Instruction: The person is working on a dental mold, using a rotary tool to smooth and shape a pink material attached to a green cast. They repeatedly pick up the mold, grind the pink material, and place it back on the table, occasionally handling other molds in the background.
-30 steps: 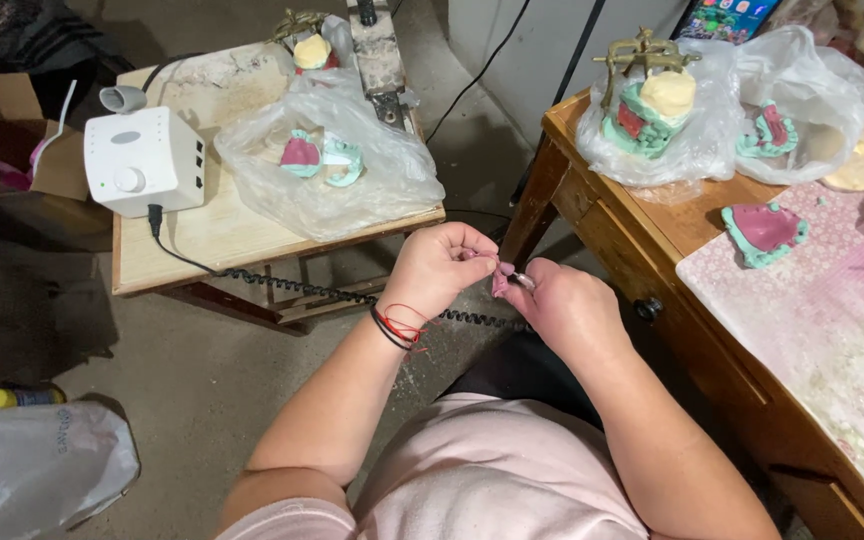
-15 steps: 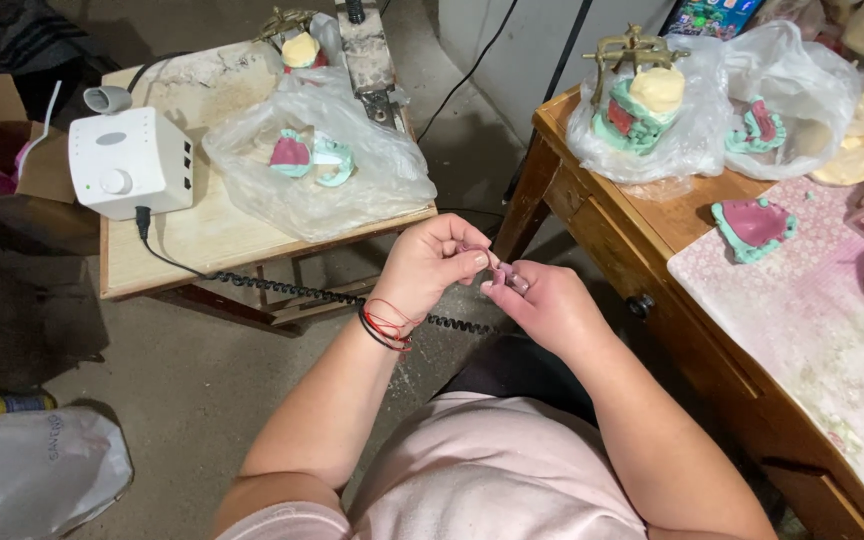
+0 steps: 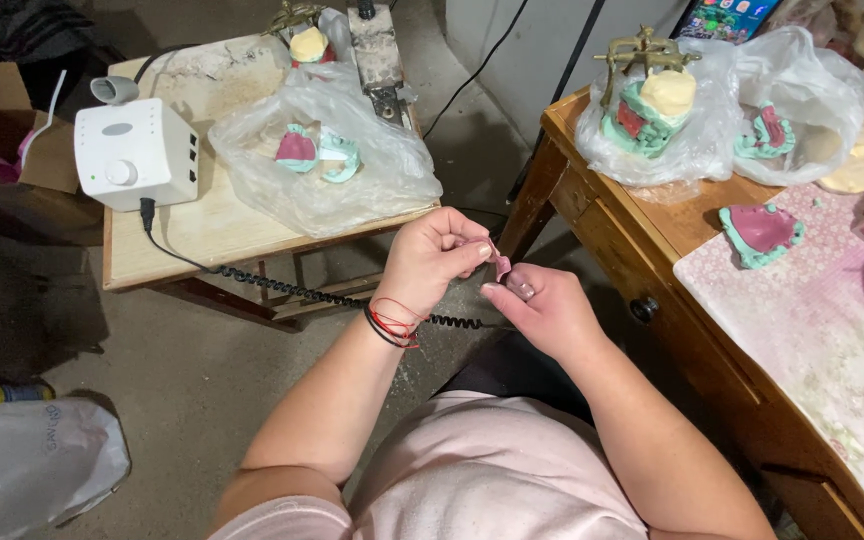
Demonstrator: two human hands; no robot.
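L hand [image 3: 432, 255] & R hand [image 3: 537, 305] both pinch a small pink wax piece [image 3: 500, 262] at fingertips, held over lap btwn small wooden table [image 3: 212, 225] & desk [image 3: 672, 230], prob for close working.

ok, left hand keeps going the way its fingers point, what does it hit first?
Most likely the right hand: the left hand points right at it, pinching a small pink piece between them. Depth looks matched, not certain.

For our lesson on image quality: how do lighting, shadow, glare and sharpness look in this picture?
Head view: light is soft and even; the floor at left falls into deep shadow; the clear plastic bag shows mild glare; both hands, left and right, are sharp, but the small pink piece between them is too small to make out.
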